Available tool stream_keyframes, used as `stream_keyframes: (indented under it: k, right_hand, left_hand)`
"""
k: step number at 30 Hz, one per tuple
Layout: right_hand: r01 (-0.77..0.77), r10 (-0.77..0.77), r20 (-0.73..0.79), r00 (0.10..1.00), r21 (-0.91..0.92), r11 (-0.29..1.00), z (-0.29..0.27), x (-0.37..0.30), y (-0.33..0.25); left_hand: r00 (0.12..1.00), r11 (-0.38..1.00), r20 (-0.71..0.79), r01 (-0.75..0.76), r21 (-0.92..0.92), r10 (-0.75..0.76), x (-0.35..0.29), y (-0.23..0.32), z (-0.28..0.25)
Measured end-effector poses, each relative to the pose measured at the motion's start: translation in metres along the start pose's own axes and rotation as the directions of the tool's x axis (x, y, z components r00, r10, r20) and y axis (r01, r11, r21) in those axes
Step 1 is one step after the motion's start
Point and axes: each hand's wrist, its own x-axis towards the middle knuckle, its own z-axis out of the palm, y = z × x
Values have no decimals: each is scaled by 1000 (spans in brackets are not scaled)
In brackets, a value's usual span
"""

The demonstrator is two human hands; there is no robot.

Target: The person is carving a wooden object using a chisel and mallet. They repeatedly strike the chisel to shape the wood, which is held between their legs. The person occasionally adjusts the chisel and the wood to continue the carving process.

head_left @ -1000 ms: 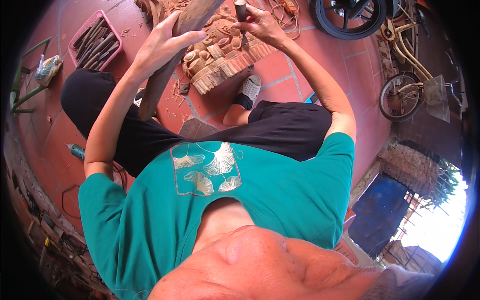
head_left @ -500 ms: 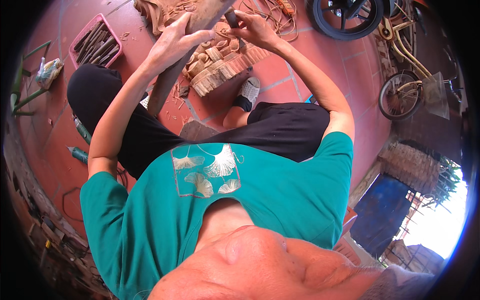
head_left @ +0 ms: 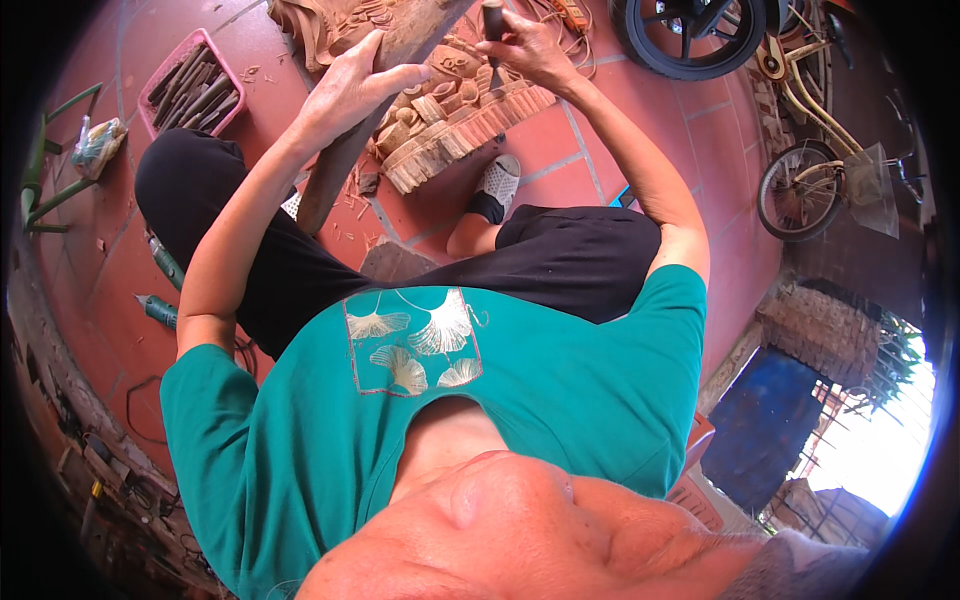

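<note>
A long, dark wooden club point(head_left: 345, 165) slants from the top of the view down toward my left thigh. My left hand point(head_left: 350, 90) grips it, thumb laid across the upper side. My right hand point(head_left: 533, 48) holds a carving chisel point(head_left: 492, 20) by its dark handle, with the blade pointing down at a carved wood block point(head_left: 465, 130). Scrolls and rounded relief cover the block, and its near edge is ridged. Whether the blade tip touches the wood I cannot tell. The club hides part of the carving.
A pink basket point(head_left: 237, 112) of chisels stands at the left, near a green stool frame point(head_left: 60, 200) and a plastic bag point(head_left: 97, 145). Wood chips lie on the red tiles. Green power tools point(head_left: 157, 310) are beside my left leg. Wheels point(head_left: 690, 65) and a bicycle point(head_left: 800, 190) stand right.
My right hand and the chisel have shifted a little to the right, and the chisel's handle and blade show more fully. My left hand and the club have barely moved.
</note>
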Motion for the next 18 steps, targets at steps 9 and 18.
stream_keyframes:
  k: [9,18]
  right_hand:
    - [33,-30,-41,999,85,996,4,-4,15]
    - [-2,3,-29,1000,30,1000,2,-8,-6]
  left_hand:
    - [1000,999,28,-15,35,14,2,7,3]
    - [998,997,-2,-61,-42,61,4,15,4]
